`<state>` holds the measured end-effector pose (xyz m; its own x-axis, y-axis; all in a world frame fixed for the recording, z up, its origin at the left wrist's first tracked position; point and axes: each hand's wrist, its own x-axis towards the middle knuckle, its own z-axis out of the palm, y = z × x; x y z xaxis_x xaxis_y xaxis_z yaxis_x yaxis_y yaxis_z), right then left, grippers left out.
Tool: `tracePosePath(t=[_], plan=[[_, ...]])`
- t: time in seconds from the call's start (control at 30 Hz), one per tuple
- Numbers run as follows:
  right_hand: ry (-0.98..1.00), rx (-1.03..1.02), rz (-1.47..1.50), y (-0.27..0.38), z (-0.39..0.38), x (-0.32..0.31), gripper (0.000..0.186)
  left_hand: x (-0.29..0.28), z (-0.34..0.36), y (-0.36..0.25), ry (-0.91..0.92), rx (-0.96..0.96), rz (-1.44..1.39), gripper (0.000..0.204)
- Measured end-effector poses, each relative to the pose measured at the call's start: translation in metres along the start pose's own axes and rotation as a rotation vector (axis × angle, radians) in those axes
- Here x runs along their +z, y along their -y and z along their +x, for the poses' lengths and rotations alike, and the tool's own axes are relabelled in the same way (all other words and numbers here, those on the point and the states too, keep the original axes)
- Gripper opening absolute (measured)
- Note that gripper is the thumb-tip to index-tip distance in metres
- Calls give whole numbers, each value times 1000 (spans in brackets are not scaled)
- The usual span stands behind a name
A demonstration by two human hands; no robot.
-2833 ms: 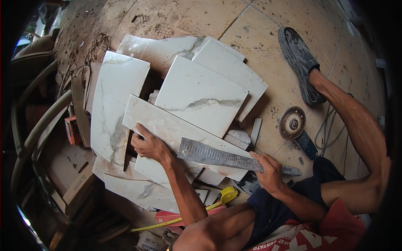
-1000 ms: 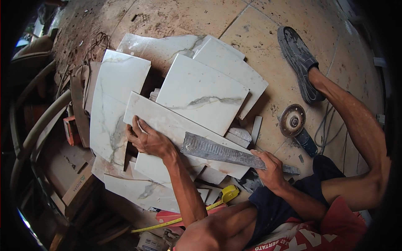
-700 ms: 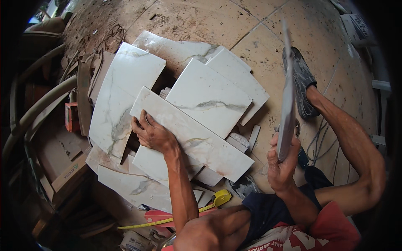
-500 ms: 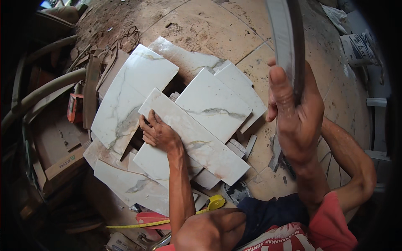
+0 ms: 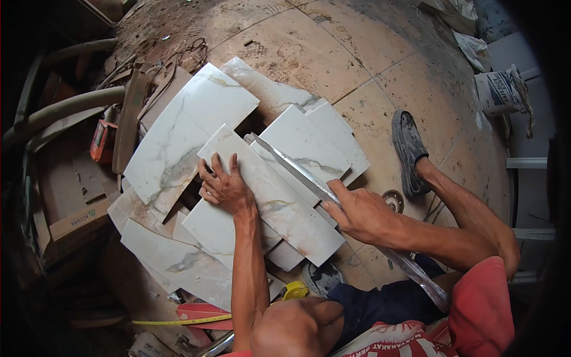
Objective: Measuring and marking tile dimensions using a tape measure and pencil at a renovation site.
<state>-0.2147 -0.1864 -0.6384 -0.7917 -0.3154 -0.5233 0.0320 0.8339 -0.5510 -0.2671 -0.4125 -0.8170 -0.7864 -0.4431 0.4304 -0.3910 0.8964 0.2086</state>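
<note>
A long metal straightedge bar (image 5: pixel 300 172) slants across the middle of the view, its far end beside the upper part of a narrow white marbled tile strip (image 5: pixel 282 208). My right hand (image 5: pixel 363 215) is closed around the bar partway along, and the bar's near end reaches back past my forearm. With fingers spread, my left hand (image 5: pixel 226 189) lies on the left edge of the tile strip. The strip rests on other marbled tile pieces, including a large one (image 5: pixel 190 128) at the left and another (image 5: pixel 309 137) at the right.
A yellow tape measure (image 5: pixel 294 290) lies near my knee, its blade stretched left. Wood scraps and an orange box (image 5: pixel 103 141) fill the left side. A white bucket (image 5: pixel 501 93) stands at the far right. My shoe (image 5: pixel 409 152) and a round metal disc (image 5: pixel 393 201) are at right.
My right hand has lowered the bar from upright down alongside the tile strip. My left hand stays on the strip, its fingers more spread. My shoe and the disc now show.
</note>
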Motion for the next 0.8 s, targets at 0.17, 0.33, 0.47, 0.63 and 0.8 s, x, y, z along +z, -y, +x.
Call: tracePosePath(t=[0.17, 0.33, 0.47, 0.63, 0.8], plan=[[26, 12, -4, 1, 9, 7, 32, -1, 2, -2, -24, 21, 9, 45], [39, 9, 3, 6, 15, 7, 31, -3, 1, -2, 3, 12, -26, 48], [62, 11, -35, 13, 18, 1, 30, -5, 0, 0, 27, 5, -48, 50], [71, -3, -67, 19, 14, -1, 28, -1, 1, 3, 19, -2, -38, 52], [157, 80, -123, 9, -31, -6, 28, -3, 1, 0, 24, -1, -72, 51]])
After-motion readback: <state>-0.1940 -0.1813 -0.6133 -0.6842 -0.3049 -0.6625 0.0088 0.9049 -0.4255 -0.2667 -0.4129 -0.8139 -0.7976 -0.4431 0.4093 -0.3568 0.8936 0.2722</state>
